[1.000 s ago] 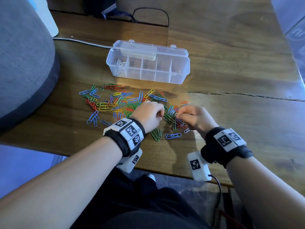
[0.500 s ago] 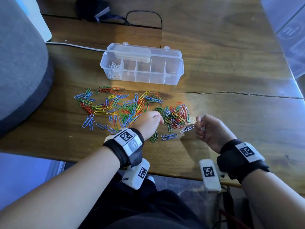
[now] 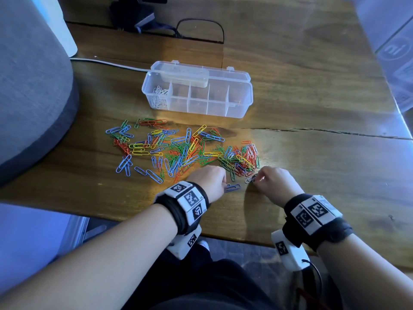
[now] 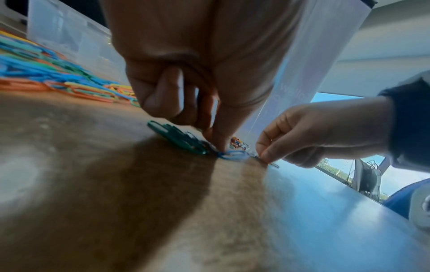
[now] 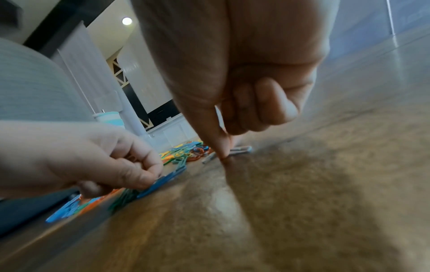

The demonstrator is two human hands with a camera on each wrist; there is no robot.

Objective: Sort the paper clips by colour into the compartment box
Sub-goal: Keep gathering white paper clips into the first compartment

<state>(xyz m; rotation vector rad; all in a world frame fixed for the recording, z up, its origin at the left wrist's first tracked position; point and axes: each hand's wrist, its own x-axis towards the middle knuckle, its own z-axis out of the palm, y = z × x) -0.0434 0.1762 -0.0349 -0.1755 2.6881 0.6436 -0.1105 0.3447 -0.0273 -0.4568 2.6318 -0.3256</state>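
Item: clear plastic compartment box (image 3: 240, 108), lid open, upper centre of the head view on a wooden table (image 3: 324, 175); its leftmost compartment holds white paper clips (image 3: 159, 97), the other compartments look empty. Item: mixed pile of paper clips (image 3: 183, 151), blue, green, red, orange and yellow, spread across the middle of the frame below the box, unsorted. Item: left hand (image 3: 211, 181), lower centre, fingers curled, tips pressed down on a blue paper clip (image 3: 232, 187) at the pile's near edge; whether the clip is actually pinched cannot be told. Item: right hand (image 3: 273, 183), just to its right, fingers curled, thumb and forefinger closing on a pale, silvery clip (image 3: 250, 178) lying flat on the table; it looks touched rather than lifted. Step in hand, by judgement: picking single clips off the pile's near edge, with sorting barely begun. Next move calls for getting a fingertip under each flat clip, lifting it free of its neighbours, and carrying it to a compartment for its colour.
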